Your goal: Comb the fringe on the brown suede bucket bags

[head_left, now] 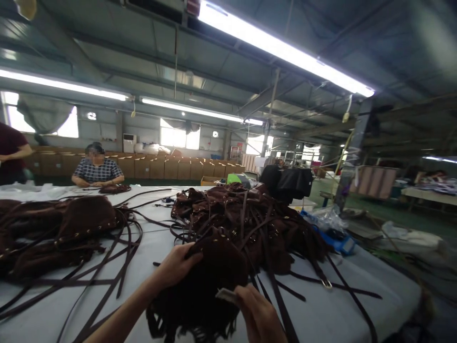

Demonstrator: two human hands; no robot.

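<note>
A dark brown fringed bag (210,281) is in front of me over the near part of the table, its fringe hanging toward me. My left hand (180,264) grips its upper left edge, thumb on top. In my right hand (257,307), fingers closed, is a small pale flat tool (227,295) with a thin pointed tip. Its tip lies against or just over the bag's dark face; I cannot tell whether it touches. Just beyond, a heap of brown bags (228,209) with long straps and brass-coloured eyelets spreads over the table.
More brown bags (85,219) and trailing straps cover the left of the white table (321,305). A blue container (339,242) and clear plastic sit by its right edge. Across the table, a person in a checked shirt (97,170) sits; another person (12,150) stands far left.
</note>
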